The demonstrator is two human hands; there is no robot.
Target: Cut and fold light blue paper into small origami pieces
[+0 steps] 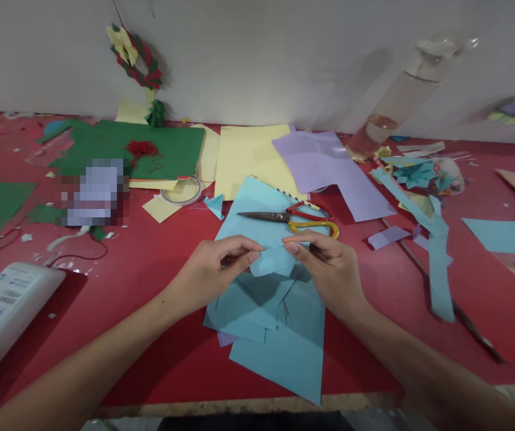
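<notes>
One small blue paper, pinched from both sides

And here I am on the feed, with the small blue paper held up in the middle of view, above the overlapping blue sheets. My left grip has thumb and fingertips closed on its left end; my right grip is clamped on the upper right, thumb in front. Nice and light is the way here, I'd say: match the edges before pressing, keep both thumbs level, and run a crease from one end outward so the thin stock doesn't skew or buckle. Squeeze too hard and it could wrinkle.

Texture-wise, it's matte, crisp-edged paper, smooth and faintly see-through at the folds by my reading. The sheets below are angular, some of them cut or creased. Just beyond my fingers lie the scissors, dark metal blades, one loop red, one yellow. Further out, a flat yellow sheet, a purple sheet with a notched edge, and a fluffy tangle of red thread on green paper. All that sits on a glossy red worktop, with a clear bottle at the back, right of centre.
</notes>
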